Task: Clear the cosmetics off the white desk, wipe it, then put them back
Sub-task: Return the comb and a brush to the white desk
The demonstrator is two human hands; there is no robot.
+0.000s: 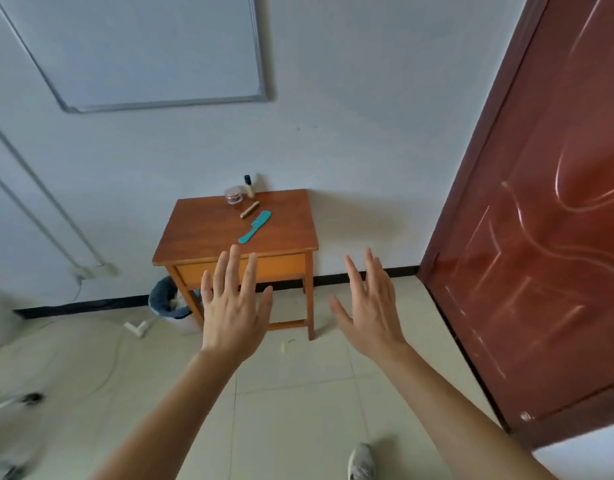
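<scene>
A small wooden table [198, 237] stands against the wall ahead. On its far part lie a teal comb [255, 226], a gold tube [249, 209], a round jar [234, 195] and a small bottle with a black cap [249, 186]. My left hand [233, 306] and my right hand [371, 306] are raised in front of me, fingers spread, holding nothing. Both hover well short of the table, over the floor. No white desk is in view.
A bin with a blue liner [168, 301] sits left of the table legs. A white plug and cable [137, 329] lie on the tiled floor. A brown door [541, 237] stands open at the right. A whiteboard [143, 46] hangs on the wall.
</scene>
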